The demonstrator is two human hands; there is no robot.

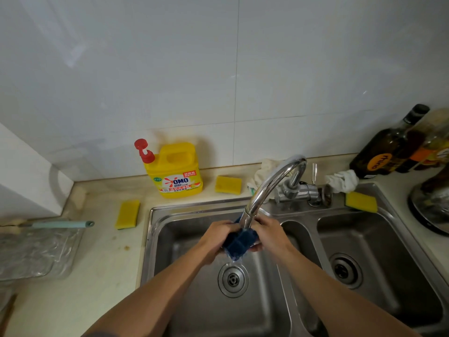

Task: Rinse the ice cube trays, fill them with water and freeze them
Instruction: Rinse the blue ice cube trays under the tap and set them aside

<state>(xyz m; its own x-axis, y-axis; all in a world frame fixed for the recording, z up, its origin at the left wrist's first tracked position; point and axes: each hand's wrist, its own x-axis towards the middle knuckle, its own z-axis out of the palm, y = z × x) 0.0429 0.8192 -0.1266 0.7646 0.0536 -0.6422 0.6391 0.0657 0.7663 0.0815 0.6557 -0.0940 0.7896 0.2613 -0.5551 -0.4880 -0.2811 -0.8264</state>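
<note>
**Rinse stage, filling and freezing not yet done**

So, one dark blue ice cube tray [239, 242] is up under the spout of the chrome faucet [269, 183], held over the left basin of the steel double sink [155, 239], pretty much right above the drain [232, 279]. The left grip [213, 235] is wrapped round the tray's left end and the right grip [269, 235] round the right end, fingers curled on it from both sides, so both are grasping the tray. It's tilted, and there seems to be a bit of water coming off its lower edge, though the stream itself is hard to make out.

My read: this is the rinse step, right in the middle of it. The tilt says rinsing rather than filling, since a tray held like that wouldn't keep water in its pockets.

What's left, as far as I can judge:
- finish rinsing this one
- the task says trays, plural, but I only see this one, so I can't tell where any others stand
- level it out and fill it
- carry it to the freezer, which isn't in view

Around the sink on the worktop there's a yellow OMO dish soap bottle [176, 171] and a yellow sponge [228, 184] by the wall, neither being used right now.
</note>
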